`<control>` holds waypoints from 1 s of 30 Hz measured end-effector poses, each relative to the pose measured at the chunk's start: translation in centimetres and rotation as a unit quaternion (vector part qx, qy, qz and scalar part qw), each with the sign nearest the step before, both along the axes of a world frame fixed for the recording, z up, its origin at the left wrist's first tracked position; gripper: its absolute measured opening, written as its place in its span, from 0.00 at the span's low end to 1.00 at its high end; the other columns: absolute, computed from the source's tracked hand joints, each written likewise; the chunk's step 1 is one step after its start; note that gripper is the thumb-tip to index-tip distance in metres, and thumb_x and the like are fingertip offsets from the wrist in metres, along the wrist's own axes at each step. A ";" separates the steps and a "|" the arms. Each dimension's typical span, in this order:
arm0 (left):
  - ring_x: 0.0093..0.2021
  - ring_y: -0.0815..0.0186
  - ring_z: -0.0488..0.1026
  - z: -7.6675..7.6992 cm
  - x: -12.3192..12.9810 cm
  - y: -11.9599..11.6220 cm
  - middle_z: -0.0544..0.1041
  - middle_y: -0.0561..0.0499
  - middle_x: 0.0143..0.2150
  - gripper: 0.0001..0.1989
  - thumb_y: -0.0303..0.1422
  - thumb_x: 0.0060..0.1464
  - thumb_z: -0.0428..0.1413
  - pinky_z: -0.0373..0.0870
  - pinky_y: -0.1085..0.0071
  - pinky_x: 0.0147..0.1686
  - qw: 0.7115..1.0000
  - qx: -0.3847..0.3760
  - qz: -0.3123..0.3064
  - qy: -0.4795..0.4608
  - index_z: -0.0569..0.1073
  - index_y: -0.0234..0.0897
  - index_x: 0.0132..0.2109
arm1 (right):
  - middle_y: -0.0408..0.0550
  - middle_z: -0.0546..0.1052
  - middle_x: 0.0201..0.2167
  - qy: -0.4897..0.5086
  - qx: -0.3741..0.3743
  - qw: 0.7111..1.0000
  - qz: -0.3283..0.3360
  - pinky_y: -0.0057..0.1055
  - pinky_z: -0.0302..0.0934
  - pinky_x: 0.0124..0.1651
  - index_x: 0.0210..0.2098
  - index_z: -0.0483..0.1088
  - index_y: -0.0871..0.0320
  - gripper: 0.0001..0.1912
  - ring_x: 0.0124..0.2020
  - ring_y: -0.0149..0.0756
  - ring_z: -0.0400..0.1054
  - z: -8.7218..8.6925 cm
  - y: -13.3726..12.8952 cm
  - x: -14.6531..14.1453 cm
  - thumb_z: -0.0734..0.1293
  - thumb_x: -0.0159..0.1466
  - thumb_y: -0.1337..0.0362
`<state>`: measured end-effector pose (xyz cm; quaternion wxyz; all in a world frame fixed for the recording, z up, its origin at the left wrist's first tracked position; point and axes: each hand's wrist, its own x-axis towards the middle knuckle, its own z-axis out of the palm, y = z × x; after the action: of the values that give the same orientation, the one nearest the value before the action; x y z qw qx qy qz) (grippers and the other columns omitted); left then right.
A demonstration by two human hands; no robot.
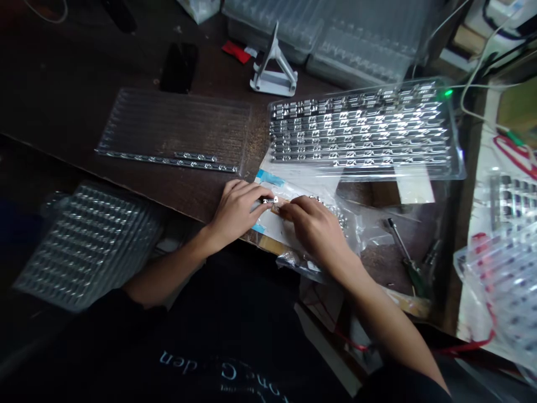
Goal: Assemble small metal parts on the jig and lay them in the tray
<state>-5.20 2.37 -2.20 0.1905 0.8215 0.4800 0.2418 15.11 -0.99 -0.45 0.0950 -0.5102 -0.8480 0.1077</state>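
Note:
Between the thumb and fingers of my left hand point(235, 211) is a small metal D-sub style connector point(269, 200), its end sticking out toward the right. My right hand point(316, 224) is closed, fingertips pinched together just right of the connector; what they hold, if anything, is hidden. Beside and partly behind that hand lies a pile of small shiny metal parts point(339, 217) on clear plastic. White paper with blue tape point(271, 178) lies under both hands. Beyond, a clear ribbed tray point(168, 120) carries connectors along its near edge, and another tray point(457, 159) is filled with rows of them.
A green-handled screwdriver point(405, 252) lies at the right. Behind the trays stand a white phone stand point(274, 78), a dark phone point(179, 67) and stacked clear trays point(356, 59). Filled trays point(84, 240) are stacked lower left, below the table edge. More trays point(507, 268) stand far right.

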 end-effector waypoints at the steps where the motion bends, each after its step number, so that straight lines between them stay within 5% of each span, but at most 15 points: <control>1: 0.44 0.62 0.75 0.1 0.3 0.0 0.82 0.54 0.43 0.03 0.32 0.60 0.60 0.60 0.63 0.51 1.000 0.002 0.006 -0.010 0.76 0.41 0.43 | 0.52 0.78 0.43 0.006 -0.004 1.000 -0.003 0.34 0.61 0.41 0.52 0.73 0.58 0.15 0.40 0.42 0.71 0.3 0.0 0.4 0.58 0.72 0.67; 8: 0.42 0.64 0.75 0.1 3.6 -0.3 0.81 0.55 0.38 0.03 0.32 0.58 0.62 0.61 0.65 0.50 0.993 0.018 -0.046 -0.106 0.76 0.40 0.39 | 0.49 0.79 0.38 -0.037 -0.075 0.994 -0.068 0.34 0.60 0.37 0.43 0.76 0.56 0.09 0.37 0.41 0.73 3.0 -0.9 4.4 0.67 0.67 0.61; 15: 0.41 0.64 0.75 -0.7 4.3 -0.4 0.81 0.54 0.37 0.03 0.33 0.59 0.61 0.61 0.63 0.51 0.994 0.024 -0.047 -0.100 0.76 0.40 0.39 | 0.50 0.79 0.39 -0.045 -0.154 0.986 -0.048 0.32 0.56 0.35 0.41 0.74 0.57 0.07 0.37 0.40 0.73 2.9 -1.1 4.5 0.63 0.68 0.68; 26: 0.42 0.63 0.76 -0.8 4.4 -0.5 0.82 0.55 0.38 0.03 0.33 0.58 0.62 0.60 0.61 0.54 0.996 -0.012 -0.030 -0.078 0.76 0.41 0.37 | 0.50 0.78 0.34 0.086 -0.125 0.987 -0.056 0.32 0.60 0.35 0.39 0.71 0.58 0.08 0.31 0.38 0.71 2.7 -1.1 5.5 0.61 0.69 0.64; 30: 0.43 0.63 0.76 -0.9 4.3 -0.4 0.82 0.55 0.39 0.03 0.32 0.57 0.63 0.59 0.61 0.55 0.996 -0.010 -0.032 -0.087 0.76 0.41 0.36 | 0.51 0.80 0.37 0.139 -0.056 0.987 -0.059 0.34 0.64 0.40 0.42 0.74 0.58 0.10 0.36 0.39 0.74 2.6 -0.8 5.5 0.61 0.69 0.66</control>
<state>-0.87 1.98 -3.13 0.2475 0.8101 0.4374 0.3018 20.59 -1.83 2.15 0.1889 -0.5437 -0.7878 0.2194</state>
